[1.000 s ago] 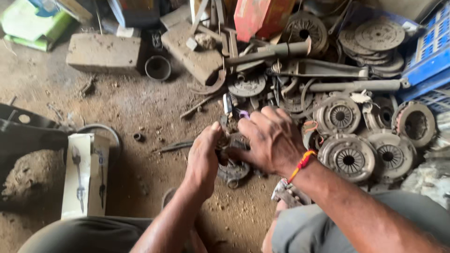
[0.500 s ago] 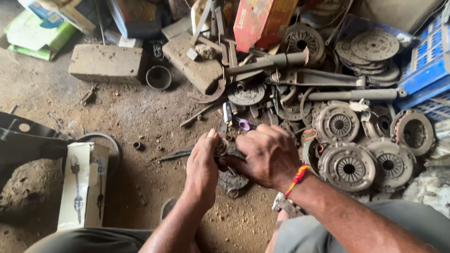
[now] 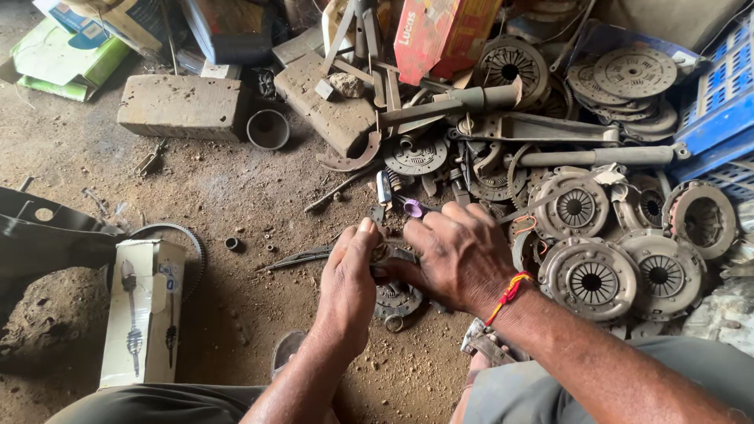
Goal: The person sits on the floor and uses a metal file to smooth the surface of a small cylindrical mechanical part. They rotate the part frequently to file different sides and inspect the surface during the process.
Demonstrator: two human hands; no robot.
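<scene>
Fingers of both hands (image 3: 408,271) clenched on a small metal part (image 3: 382,253), above an oily dirt floor (image 3: 212,196) amid scattered clutch plates (image 3: 591,279).

Both bare forearms are extended forward from the near edge, converging at centre. The left hand (image 3: 349,283) is held edge-up, thumb raised at the far end, fingers curled inward toward the right hand. The right hand (image 3: 459,255) is turned palm-down, knuckles up, fingers bent and pressed leftward against the left hand's fingers. A red-and-yellow thread is worn on the right wrist. Both grips are closed; what is held is hidden.
</scene>
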